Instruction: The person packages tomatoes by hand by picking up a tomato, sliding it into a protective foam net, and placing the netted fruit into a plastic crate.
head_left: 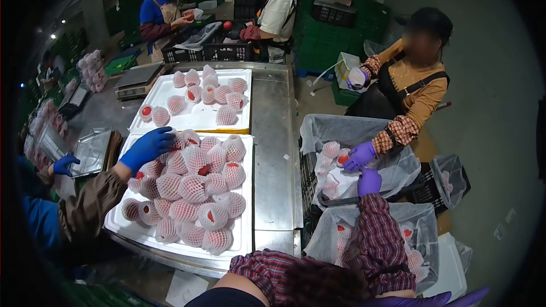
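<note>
My right hand [369, 182], in a purple glove and plaid sleeve, reaches over the far lined crate [398, 166]. Its fingers look curled; what they hold, if anything, is hidden. Just beside it, a co-worker's purple-gloved hand [359, 156] touches a red fruit in a white foam net [343, 158]. White paper [345, 184] lies in the same crate. Low at the bottom edge, my left hand [421, 302] shows only in part, its purple fingers stretched to the right. The nearer lined crate [427, 222] holds several netted fruits [414, 258] below my right forearm.
On the metal table [277, 153], two white foam trays [243, 239] carry many netted fruits. At left, a person's blue-gloved hand [147, 149] touches the pile; their other glove [66, 164] is by clear plastic boxes [92, 150]. Two people stand behind black crates [226, 52].
</note>
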`<action>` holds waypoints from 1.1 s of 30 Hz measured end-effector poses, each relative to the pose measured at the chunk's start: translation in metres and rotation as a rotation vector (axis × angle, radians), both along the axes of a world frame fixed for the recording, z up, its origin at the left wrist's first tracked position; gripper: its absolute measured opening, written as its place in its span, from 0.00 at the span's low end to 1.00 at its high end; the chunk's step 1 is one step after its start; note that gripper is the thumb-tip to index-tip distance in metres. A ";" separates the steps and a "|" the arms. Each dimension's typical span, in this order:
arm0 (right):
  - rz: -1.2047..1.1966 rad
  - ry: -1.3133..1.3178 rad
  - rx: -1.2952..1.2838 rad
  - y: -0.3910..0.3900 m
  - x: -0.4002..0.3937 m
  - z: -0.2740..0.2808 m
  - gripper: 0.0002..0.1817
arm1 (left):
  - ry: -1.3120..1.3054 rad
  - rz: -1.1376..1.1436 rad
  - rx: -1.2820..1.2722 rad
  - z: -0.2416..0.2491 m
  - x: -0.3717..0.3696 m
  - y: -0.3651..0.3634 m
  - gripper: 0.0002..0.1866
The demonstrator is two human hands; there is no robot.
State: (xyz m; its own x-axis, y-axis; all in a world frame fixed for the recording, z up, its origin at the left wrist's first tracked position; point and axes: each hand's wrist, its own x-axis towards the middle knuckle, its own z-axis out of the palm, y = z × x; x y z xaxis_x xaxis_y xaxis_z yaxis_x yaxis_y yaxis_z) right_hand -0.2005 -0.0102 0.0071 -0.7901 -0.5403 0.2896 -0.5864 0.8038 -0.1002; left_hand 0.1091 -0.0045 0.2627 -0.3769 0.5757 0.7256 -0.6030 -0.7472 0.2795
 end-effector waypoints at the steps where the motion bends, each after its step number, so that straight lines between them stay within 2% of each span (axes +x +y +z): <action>1: 0.007 -0.019 0.120 -0.001 -0.003 -0.004 0.14 | 0.001 0.001 0.004 -0.001 -0.001 0.004 0.29; 2: 0.025 0.087 0.122 -0.002 -0.003 -0.010 0.13 | 0.009 0.001 0.005 0.001 0.000 0.003 0.29; 5: 0.141 0.152 0.115 -0.001 -0.009 -0.018 0.12 | 0.026 0.013 0.010 0.002 0.003 0.005 0.29; 8: 0.022 -0.148 0.021 0.000 0.009 0.005 0.11 | 0.044 0.023 0.011 0.001 0.005 0.007 0.29; 11: -0.037 -0.212 -0.198 0.015 0.010 -0.014 0.17 | 0.055 0.043 0.030 0.000 0.007 0.010 0.29; 16: -0.032 -0.172 -0.024 0.015 0.041 0.013 0.16 | 0.072 0.037 0.079 -0.002 0.008 0.022 0.29; 19: -0.040 -0.055 0.012 0.017 0.044 0.005 0.16 | 0.079 0.019 0.100 0.000 0.013 0.026 0.29; 23: -0.081 -0.097 0.043 0.018 0.046 0.000 0.16 | 0.100 0.010 0.104 0.002 0.019 0.028 0.29; 26: 0.018 0.065 0.224 0.023 0.051 -0.001 0.16 | 0.107 0.035 0.097 0.002 0.023 0.031 0.29; 29: 0.014 0.149 0.062 0.030 0.050 -0.021 0.17 | 0.111 0.047 0.103 0.002 0.024 0.036 0.29; 33: -0.092 0.040 0.030 0.024 0.069 0.000 0.18 | 0.122 0.024 0.118 0.004 0.026 0.041 0.29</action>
